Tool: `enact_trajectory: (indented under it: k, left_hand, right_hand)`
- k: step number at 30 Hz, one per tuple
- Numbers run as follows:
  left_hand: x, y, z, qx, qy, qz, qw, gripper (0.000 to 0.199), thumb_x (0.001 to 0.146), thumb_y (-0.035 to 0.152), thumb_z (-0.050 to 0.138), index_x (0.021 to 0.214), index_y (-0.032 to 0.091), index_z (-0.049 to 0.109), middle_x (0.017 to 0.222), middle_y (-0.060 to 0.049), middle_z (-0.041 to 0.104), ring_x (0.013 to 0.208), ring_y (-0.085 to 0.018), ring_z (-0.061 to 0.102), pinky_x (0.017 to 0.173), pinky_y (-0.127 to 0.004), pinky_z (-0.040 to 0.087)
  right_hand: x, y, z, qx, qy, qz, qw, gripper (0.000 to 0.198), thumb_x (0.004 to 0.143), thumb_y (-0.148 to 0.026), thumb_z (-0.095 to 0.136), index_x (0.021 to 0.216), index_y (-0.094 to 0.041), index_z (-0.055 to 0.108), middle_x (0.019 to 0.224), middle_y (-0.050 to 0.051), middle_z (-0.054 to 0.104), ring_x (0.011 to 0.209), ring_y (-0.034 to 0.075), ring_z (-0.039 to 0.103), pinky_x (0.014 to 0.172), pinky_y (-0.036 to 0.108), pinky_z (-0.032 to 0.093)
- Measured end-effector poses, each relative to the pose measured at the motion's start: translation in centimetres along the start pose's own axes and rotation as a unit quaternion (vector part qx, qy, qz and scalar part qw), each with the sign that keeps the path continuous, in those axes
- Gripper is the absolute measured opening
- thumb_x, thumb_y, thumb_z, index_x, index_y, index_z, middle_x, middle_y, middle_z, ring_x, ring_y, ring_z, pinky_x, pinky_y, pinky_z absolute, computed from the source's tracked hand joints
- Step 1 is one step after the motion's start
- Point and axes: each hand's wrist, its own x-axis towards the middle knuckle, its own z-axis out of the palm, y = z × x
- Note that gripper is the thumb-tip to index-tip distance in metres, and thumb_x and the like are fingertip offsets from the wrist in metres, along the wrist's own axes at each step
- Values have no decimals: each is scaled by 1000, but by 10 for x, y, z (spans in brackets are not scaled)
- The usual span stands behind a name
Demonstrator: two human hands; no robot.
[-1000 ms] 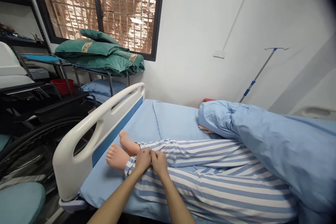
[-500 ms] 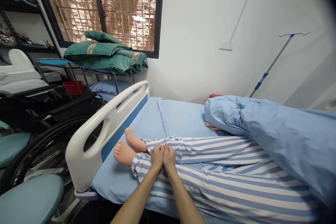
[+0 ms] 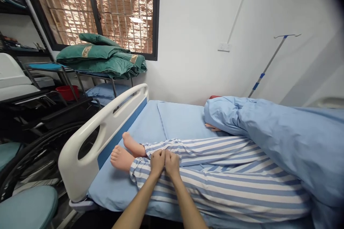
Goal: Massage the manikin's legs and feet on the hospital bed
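My left hand (image 3: pixel 157 162) and my right hand (image 3: pixel 172 164) are side by side, touching or nearly so, over the shins of a figure lying on the bed. Both are curled into fists with the knuckles up. Whatever is under the fingers, if anything, stays hidden. Beneath them are blue-and-white striped trousers (image 3: pixel 228 182) on the figure's legs. Two bare feet (image 3: pixel 122 158), smooth like a manikin's, stick out of the trouser cuffs to the left of my hands. A light blue quilt (image 3: pixel 271 125) is folded back over the upper body, and fingers of a hand (image 3: pixel 212 127) show at its edge.
A white footboard (image 3: pixel 80 146) closes the bed's left end. Beyond it stand a wheelchair (image 3: pixel 40 132) and a teal stool (image 3: pixel 29 205). Green folded bedding (image 3: pixel 102 59) lies on a rack under the window. An IV pole (image 3: pixel 267 67) leans at the far right.
The view has turned slightly to the right, so the surroundings appear shifted left. My fists remain over the shins, with a slightly wider gap between the wrists.
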Motion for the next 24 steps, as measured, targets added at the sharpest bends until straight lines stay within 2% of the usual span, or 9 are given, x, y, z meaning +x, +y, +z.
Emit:
enact_trajectory:
  k: [3,6,9,11,14,16,20,24]
  left_hand:
    - [4,8,0,-99,10,-53,994,29,68,34,36,45,17,33,42,5,34,45,-7,30,46,-20,25]
    - [12,27,1,-218,10,-106,970,27,66,35,38,47,18,27,40,7,24,41,-6,24,42,-20,24]
    - [13,43,3,-261,2,-105,960,30,66,37,40,47,19,25,39,8,21,40,-5,23,41,-19,24]
    - [7,44,6,-232,2,-86,969,30,68,37,38,46,18,29,39,6,28,41,-6,28,42,-19,26]
    - [-6,32,12,-114,-12,-34,993,33,72,37,33,48,16,42,46,2,45,47,-8,39,48,-20,30]
    - [-12,24,15,-42,-24,8,999,36,75,37,30,52,15,48,52,-1,52,52,-10,44,53,-21,31]
    - [-14,21,17,36,-43,38,998,39,79,35,26,58,16,52,61,-4,58,60,-12,48,59,-22,31]
    - [-15,26,16,74,-58,31,995,42,80,33,23,59,16,53,63,-4,59,60,-12,49,58,-22,30]
  right_hand:
    - [-2,5,4,-12,-7,-1,1000,45,82,-33,27,50,-14,54,51,6,57,46,11,45,46,23,22]
    - [0,7,4,-18,-3,5,1000,48,83,-33,24,47,-15,51,46,4,54,43,11,43,45,23,20]
    - [1,9,3,-1,13,9,1000,49,82,-33,24,46,-15,50,45,4,53,43,11,42,44,22,21]
    - [1,9,2,25,28,22,999,47,82,-34,25,47,-14,51,47,4,54,44,11,44,44,22,23]
    - [1,10,1,72,47,44,995,45,80,-35,28,47,-14,50,46,4,53,43,11,43,43,21,25]
    - [2,11,-1,100,50,59,992,44,79,-35,29,46,-14,48,44,3,51,42,10,41,42,21,25]
    - [11,8,-8,115,56,101,987,42,78,-37,32,44,-15,43,43,0,47,42,9,38,41,21,26]
    - [18,1,-19,95,59,76,991,43,77,-38,32,41,-15,40,39,-2,38,41,9,33,41,20,24]
